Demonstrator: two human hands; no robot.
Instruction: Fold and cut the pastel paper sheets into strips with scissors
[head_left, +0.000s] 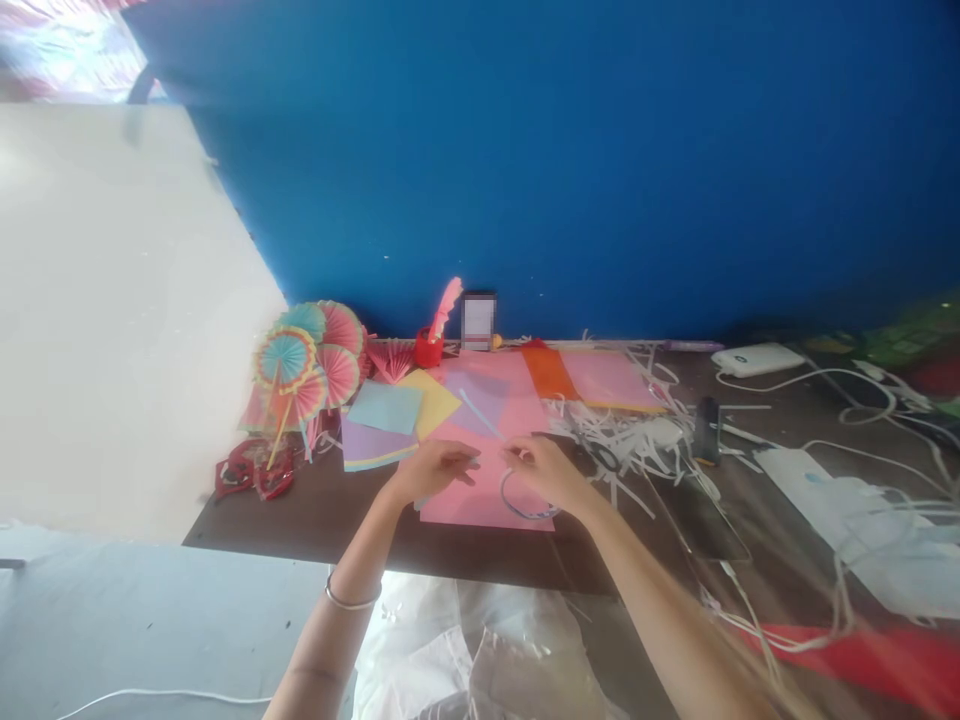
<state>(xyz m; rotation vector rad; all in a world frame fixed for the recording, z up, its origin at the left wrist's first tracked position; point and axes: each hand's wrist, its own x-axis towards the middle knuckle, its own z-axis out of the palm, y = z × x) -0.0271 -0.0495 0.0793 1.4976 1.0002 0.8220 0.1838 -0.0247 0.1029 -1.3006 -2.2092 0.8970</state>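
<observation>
Paper strip point(480, 413) appears pinched by fingers of the right hand point(544, 468) over a pink sheet point(480, 508), left hand's point(433, 470) fingers loosely parted; strip handling seems in progress, the next move probably calling for left-hand support.

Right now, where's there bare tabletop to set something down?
Front left: a bare patch of dark tabletop, bordered by the red items, purple paper, left hand and front edge. It's crowded right of the pink sheet, with white paper strips, then white cables.
</observation>
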